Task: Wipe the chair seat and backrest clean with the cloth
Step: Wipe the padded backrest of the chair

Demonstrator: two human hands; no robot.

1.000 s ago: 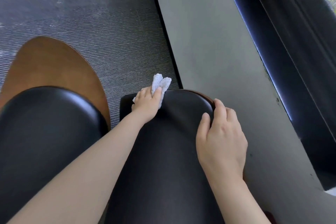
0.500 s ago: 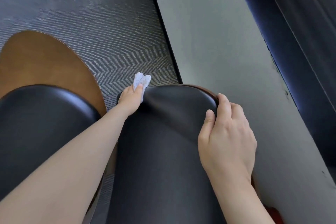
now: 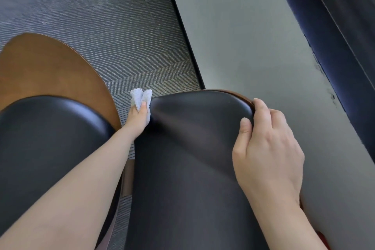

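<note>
The left hand [image 3: 139, 116] grips the cloth [image 3: 140, 97] against the chair [image 3: 192, 158]. The right hand [image 3: 267, 148] clasps its far rim.

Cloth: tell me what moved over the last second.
The left hand slid the cloth leftward along the top of the black pad, out to its left corner. The right hand stays gripping the pad's upper right rim, and the cloth stays held.

head cam: worn on my head, wide-angle, the one view here
facing: forward and steeply down over the black padded chair [image 3: 192, 168] toward the grey carpet [image 3: 101, 26]
closeness: pretty tight, chair fills the lower frame
</note>
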